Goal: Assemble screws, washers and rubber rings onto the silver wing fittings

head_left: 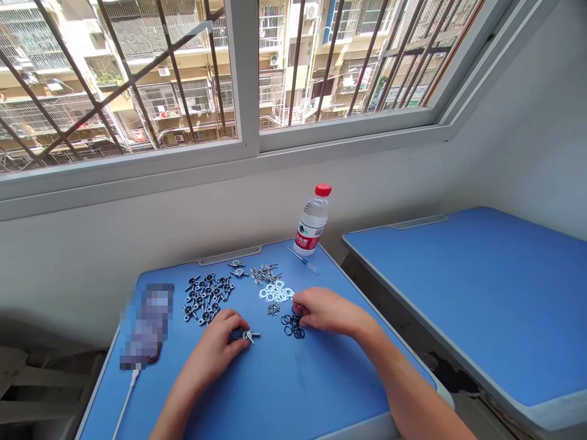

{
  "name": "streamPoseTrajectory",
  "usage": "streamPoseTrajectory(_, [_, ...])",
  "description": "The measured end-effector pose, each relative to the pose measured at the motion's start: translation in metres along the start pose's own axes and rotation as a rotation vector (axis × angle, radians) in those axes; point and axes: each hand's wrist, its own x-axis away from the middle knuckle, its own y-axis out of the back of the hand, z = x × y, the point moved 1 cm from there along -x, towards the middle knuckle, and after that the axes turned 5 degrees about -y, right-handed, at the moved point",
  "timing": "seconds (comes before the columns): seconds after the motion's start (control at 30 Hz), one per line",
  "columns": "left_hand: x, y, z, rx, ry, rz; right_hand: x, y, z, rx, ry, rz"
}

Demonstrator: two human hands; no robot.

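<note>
My left hand (220,348) rests on the blue desk (275,391) with its fingers closed round a small dark-and-metal part (245,335) whose silver end sticks out to the right. My right hand (321,310) lies curled over a heap of small black rings (292,326), fingertips pinching at them; what it holds is hidden. Behind the hands lie a cluster of assembled metal pieces (206,296), a pile of flat silver plates (276,293), loose metal keys (263,273) and a few small screws (273,310).
A water bottle with a red cap (312,221) stands at the desk's far right corner, a thin clear pen (302,260) beside it. A blurred phone (147,327) with a white cable (126,397) lies on the left. A second blue desk (481,293) stands right, across a gap.
</note>
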Motion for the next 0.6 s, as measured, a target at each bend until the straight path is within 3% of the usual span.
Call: streamPoseTrajectory(0.6, [0.006, -0.001, -0.003, 0.020, 0.052, -0.047, -0.007, -0.013, -0.008, -0.021, 0.048, -0.048])
